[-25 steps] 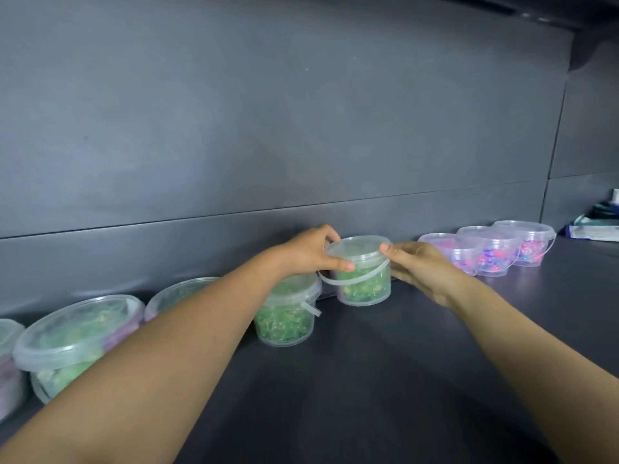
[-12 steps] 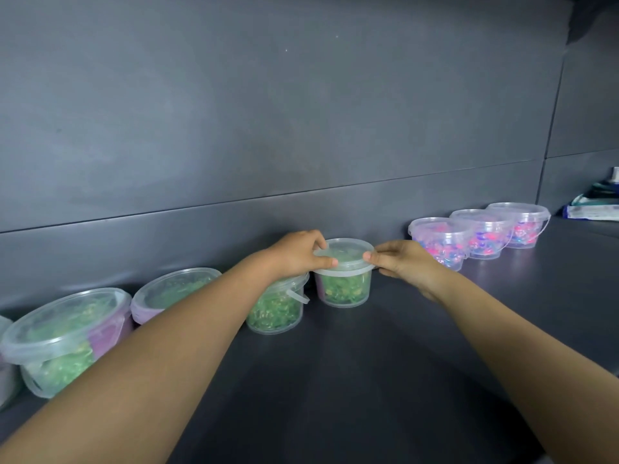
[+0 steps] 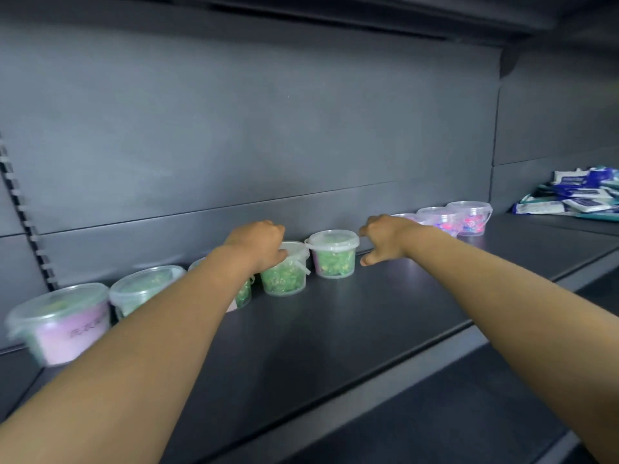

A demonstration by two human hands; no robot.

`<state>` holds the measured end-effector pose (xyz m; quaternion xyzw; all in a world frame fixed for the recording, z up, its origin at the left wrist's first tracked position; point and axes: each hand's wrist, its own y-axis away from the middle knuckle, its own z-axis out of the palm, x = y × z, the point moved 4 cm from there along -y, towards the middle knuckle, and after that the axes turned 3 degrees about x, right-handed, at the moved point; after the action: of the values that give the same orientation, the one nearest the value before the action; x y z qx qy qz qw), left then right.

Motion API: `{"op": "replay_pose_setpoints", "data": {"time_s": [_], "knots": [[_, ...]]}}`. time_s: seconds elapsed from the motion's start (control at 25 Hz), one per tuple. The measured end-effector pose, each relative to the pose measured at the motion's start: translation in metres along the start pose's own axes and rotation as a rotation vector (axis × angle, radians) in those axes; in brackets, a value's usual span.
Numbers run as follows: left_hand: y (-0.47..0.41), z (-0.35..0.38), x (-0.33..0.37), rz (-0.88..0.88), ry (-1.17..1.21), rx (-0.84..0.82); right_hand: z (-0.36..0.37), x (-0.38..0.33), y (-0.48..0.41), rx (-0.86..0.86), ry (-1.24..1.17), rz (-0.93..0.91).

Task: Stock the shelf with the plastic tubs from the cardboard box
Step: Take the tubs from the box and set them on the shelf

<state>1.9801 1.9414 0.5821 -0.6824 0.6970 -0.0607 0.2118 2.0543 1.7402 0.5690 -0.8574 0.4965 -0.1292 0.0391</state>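
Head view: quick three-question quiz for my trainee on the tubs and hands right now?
1. True or false: the right hand holds nothing and does not touch the small clear plastic tub of green pieces beside it.
2. The rightmost clear plastic tub holds: A green pieces, B pink and blue pieces, C white powder?
3. Fill in: the blue-and-white packets lie to the tubs' ____.
Key: 1 true; 2 B; 3 right.

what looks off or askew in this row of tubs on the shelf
Nothing spilled or tipped; the tubs seen clearly stand upright, lids on. But left of the rightmost green tub, the next green tub has its handle jutting sideways instead of lying flat. The packs far right lie in a loose heap.
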Motion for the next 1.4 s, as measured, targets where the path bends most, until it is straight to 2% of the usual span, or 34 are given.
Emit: {"op": "replay_pose_setpoints", "data": {"time_s": [0.12, 0.24, 0.48, 0.8, 1.12, 1.4], "knots": [[0.068, -0.036, -0.002, -0.044, -0.035, 0.028, -0.029, -0.029, 0.053, 0.047, 0.080, -0.014], [0.139, -0.073, 0.000, -0.077, -0.026, 0.061, -0.060, -0.053, 0.117, 0.123, 0.040, 0.010], [0.253, -0.138, 0.033, -0.102, 0.138, 0.141, -0.101, -0.076, 0.237, 0.176, 0.011, 0.006], [0.351, -0.181, 0.105, -0.164, 0.099, 0.125, -0.113, -0.042, 0.364, 0.218, -0.198, 0.004], [0.433, -0.135, 0.256, -0.382, 0.131, -0.061, -0.024, 0.048, 0.482, 0.097, -0.203, -0.150], [0.484, -0.054, 0.378, -0.431, 0.199, -0.261, 0.115, 0.114, 0.538, -0.156, -0.266, -0.187]]}}
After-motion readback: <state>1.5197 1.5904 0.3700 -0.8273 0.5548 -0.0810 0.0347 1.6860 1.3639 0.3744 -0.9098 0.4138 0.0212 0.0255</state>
